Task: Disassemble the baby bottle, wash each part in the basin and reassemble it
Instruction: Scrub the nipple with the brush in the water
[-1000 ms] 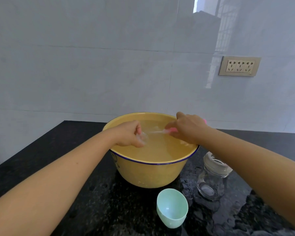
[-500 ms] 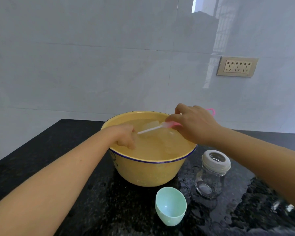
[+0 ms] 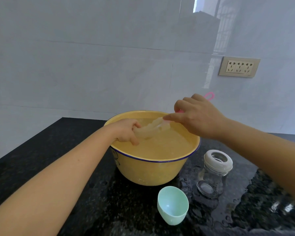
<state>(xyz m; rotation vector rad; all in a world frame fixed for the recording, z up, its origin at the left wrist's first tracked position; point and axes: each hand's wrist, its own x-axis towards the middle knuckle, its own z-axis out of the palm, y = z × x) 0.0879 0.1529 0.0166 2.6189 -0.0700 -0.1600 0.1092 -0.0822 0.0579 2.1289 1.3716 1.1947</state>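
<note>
Two hands over the basin (image 3: pixel 134 157), left hand (image 3: pixel 126 132) curled round a clear part (image 3: pixel 144 132) at its left rim, right hand (image 3: pixel 199 118) pinching the pink brush (image 3: pixel 209 95) above it, short gentle strokes advised, bottle (image 3: pixel 211 178) standing right of the basin

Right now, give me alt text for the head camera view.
Two bare hands work over a yellow round basin of water: the left hand grips a blurred translucent piece, the right hand a pink-handled brush. A clear glass bottle and a mint green plastic cup sit on the wet black counter.
</note>
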